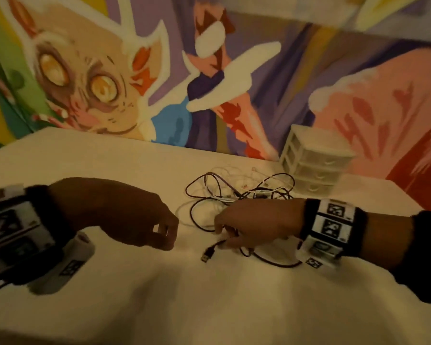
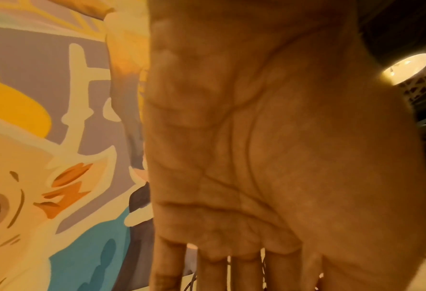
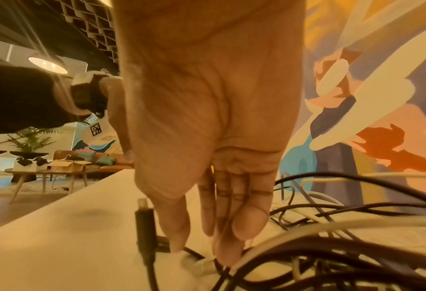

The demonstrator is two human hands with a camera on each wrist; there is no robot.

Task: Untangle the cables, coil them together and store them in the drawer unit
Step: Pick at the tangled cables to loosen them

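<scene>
A tangle of black, purple and white cables [image 1: 237,192] lies on the white table [image 1: 97,160], in front of a small white three-drawer unit [image 1: 316,165] whose drawers are closed. My right hand [image 1: 222,239] reaches into the near side of the tangle. Its thumb and fingertips pinch a black cable just behind its USB plug [image 1: 207,255]. From the right wrist, the plug [image 3: 146,226] sticks up beside the thumb, and the fingers [image 3: 228,252] press down among cables [image 3: 331,246]. My left hand [image 1: 168,235] hovers left of the tangle, fingers loosely curled and empty; its palm [image 2: 257,157] fills the left wrist view.
A painted mural wall [image 1: 209,83] runs right behind the table and the drawer unit. The table's right edge [image 1: 408,197] falls away just past the unit. Beyond the table's left end are a low coffee table [image 3: 45,173] and a sofa.
</scene>
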